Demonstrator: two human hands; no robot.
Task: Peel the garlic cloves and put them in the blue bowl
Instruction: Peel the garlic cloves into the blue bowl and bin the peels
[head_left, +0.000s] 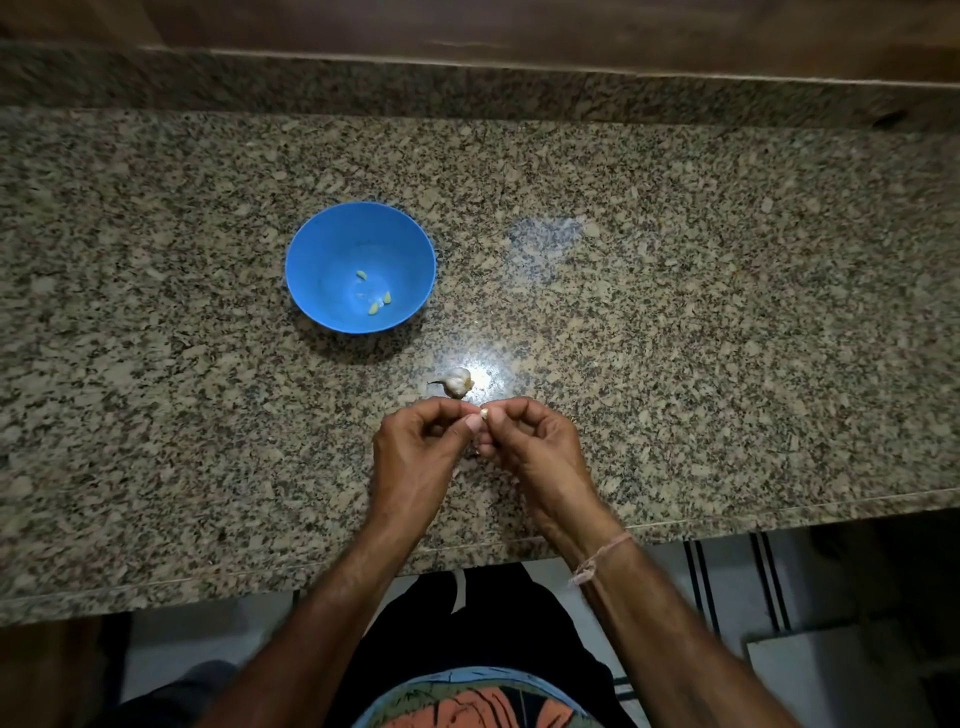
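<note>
Both hands, left (415, 441) & right (530, 441), pinch one garlic clove (484, 413) above countertop (675, 312), near garlic bulb (456, 382). Blue bowl (311, 249) holds approx. three peeled cloves (373, 309). Risk: small clove slips, drops off edge.

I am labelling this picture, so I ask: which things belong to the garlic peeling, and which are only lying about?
Job: clove, pinched by left hand and right hand; bulb; bowl; peeled cloves in it.
Not the job: counter; thread on the right wrist.
</note>
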